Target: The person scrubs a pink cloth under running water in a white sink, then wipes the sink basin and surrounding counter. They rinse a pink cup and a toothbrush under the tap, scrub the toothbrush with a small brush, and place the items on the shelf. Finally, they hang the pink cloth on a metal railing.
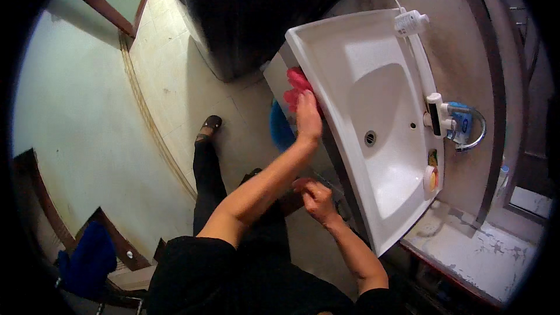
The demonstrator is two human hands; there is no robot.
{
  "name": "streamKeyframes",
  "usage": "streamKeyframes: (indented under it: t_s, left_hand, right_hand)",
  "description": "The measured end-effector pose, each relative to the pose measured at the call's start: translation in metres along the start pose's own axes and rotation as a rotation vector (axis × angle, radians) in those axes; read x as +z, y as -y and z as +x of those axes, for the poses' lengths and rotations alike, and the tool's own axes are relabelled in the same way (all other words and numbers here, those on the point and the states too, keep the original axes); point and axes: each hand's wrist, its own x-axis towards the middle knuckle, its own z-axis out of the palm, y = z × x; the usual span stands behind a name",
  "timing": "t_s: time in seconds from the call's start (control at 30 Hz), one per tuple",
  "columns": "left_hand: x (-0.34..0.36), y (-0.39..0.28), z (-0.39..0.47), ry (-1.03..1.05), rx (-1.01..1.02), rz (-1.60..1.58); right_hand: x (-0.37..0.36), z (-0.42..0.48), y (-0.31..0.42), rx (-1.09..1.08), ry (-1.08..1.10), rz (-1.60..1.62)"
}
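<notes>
My left hand [309, 116] reaches across to the cabinet front under the white washbasin [315, 76]. Its fingers lie over a bunched red cloth or glove [297, 83] and press it against the cabinet just below the basin's rim. Lower and nearer to me is my right hand [318, 201], its fingers curled, beside the lower cabinet front. Whether those fingers grip anything is hidden; a dark reddish-brown piece shows near them.
A mixer tap [437, 116] stands at the basin's back, with a soap dish [431, 178] and a white bottle [407, 24] along the same edge. Below the basin is a blue tub [280, 127]. A black appliance [245, 17] stands beyond. A worn white ledge [477, 245] lies at right.
</notes>
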Motion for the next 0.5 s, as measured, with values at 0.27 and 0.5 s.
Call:
streamKeyframes:
  t_s: [0.27,0.5]
  left_hand:
    - [0.010,0.173,-0.118,-0.094,-0.206,0.435]
    - [-0.038,0.278,-0.012,-0.125,-0.100,-0.351]
  right_hand:
    - [0.034,-0.079,-0.107,0.267,0.278,0.307]
    - [0.057,-0.108,-0.170,0.340,0.295,0.046]
